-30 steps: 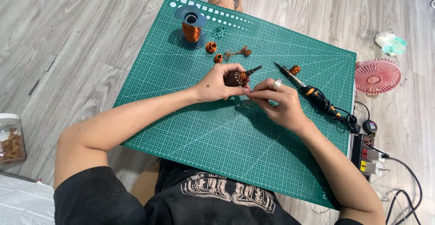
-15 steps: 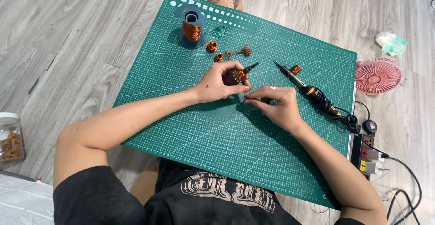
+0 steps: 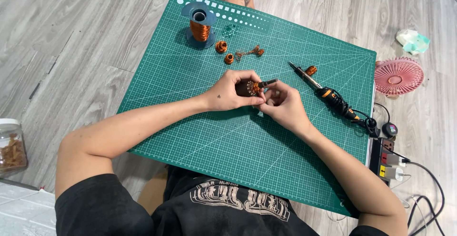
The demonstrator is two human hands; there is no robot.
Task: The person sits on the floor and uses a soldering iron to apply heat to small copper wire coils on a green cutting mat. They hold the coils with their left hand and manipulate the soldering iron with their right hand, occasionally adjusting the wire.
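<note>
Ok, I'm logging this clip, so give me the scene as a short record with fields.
surface: green cutting mat on a grey wood floor
left hand: grips a small motor rotor wound with copper wire
right hand: fingers at the rotor's winding
on mat: copper wire spool, loose coils, soldering iron
off mat: pink fan, power strip, jar

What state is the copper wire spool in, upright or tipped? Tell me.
Upright. The copper wire spool stands on its lower flange on the green cutting mat, its round top flange facing the camera.
</note>
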